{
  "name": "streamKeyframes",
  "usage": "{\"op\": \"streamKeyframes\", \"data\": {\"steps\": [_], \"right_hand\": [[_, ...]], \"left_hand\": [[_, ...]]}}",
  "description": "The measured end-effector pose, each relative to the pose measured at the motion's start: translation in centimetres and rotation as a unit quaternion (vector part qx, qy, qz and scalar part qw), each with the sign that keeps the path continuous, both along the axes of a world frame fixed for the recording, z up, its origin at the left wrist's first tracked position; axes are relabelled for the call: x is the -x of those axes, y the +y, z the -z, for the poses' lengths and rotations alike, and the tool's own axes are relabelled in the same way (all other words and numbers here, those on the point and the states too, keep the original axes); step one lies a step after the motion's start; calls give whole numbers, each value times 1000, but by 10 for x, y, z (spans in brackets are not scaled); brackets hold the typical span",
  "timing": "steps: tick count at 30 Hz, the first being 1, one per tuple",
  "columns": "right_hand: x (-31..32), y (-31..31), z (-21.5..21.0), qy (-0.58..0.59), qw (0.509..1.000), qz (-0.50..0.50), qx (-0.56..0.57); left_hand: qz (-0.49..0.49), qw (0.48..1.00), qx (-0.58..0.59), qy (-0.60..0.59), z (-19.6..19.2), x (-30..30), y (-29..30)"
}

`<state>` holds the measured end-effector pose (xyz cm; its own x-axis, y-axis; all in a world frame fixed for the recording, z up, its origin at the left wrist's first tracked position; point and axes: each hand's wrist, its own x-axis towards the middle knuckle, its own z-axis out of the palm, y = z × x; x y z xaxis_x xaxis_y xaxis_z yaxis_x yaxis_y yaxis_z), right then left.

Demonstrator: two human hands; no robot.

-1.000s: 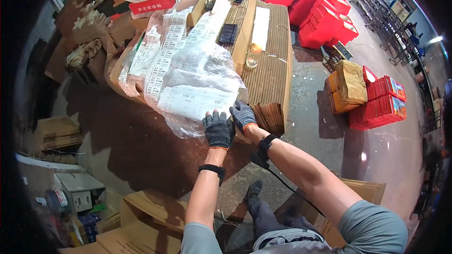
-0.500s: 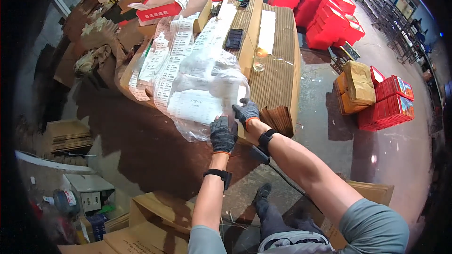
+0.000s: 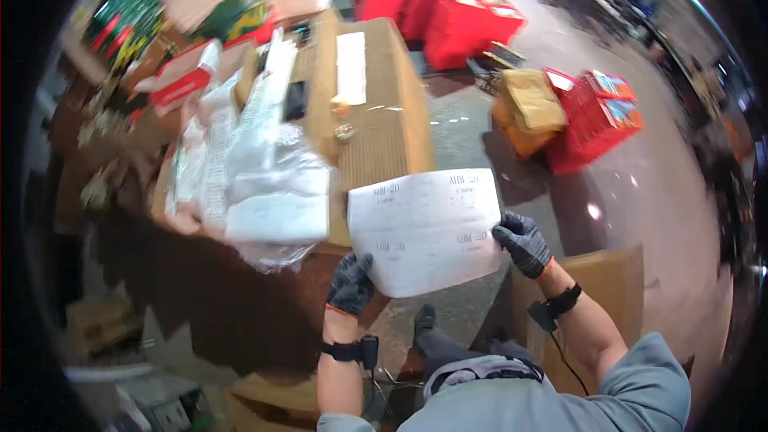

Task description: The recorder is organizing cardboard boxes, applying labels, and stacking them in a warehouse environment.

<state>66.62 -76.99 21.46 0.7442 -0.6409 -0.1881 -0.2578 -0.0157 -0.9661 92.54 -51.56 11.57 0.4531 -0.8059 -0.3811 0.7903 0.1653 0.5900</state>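
Note:
A white printed sheet of paper [image 3: 424, 228] is spread out in front of me, with a crease running across its middle. My left hand [image 3: 350, 282], in a dark grey knit glove, pinches its lower left edge. At the right edge my gloved right hand [image 3: 524, 244] grips the same sheet, the thumb over its front. To the left, a clear plastic bag [image 3: 276, 164] lies on the cardboard stack, with more white sheets [image 3: 280, 212] in and under it. Neither hand touches the bag.
Long strips of printed labels [image 3: 216, 124] lie left of the bag. On the flattened cardboard [image 3: 380, 132] are a dark phone [image 3: 296, 101] and a small glass jar [image 3: 344, 133]. Red boxes [image 3: 468, 24] stand behind; a wrapped brown bundle [image 3: 530, 104] sits right. A cardboard box [image 3: 600, 296] stands near my right arm.
Both hands have left the plastic bag and moved right and apart, now stretching one sheet between them. The view has swung to the right.

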Motion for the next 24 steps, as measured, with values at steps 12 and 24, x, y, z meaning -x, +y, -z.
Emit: {"op": "streamKeyframes", "data": {"steps": [12,24], "right_hand": [[255,35,-56,102,923,184,321],[404,78,-15,40,884,416,208]], "left_hand": [[405,825,3,-394,-98,253,-167],[657,465,172,-568,-159,465,-263]]}}
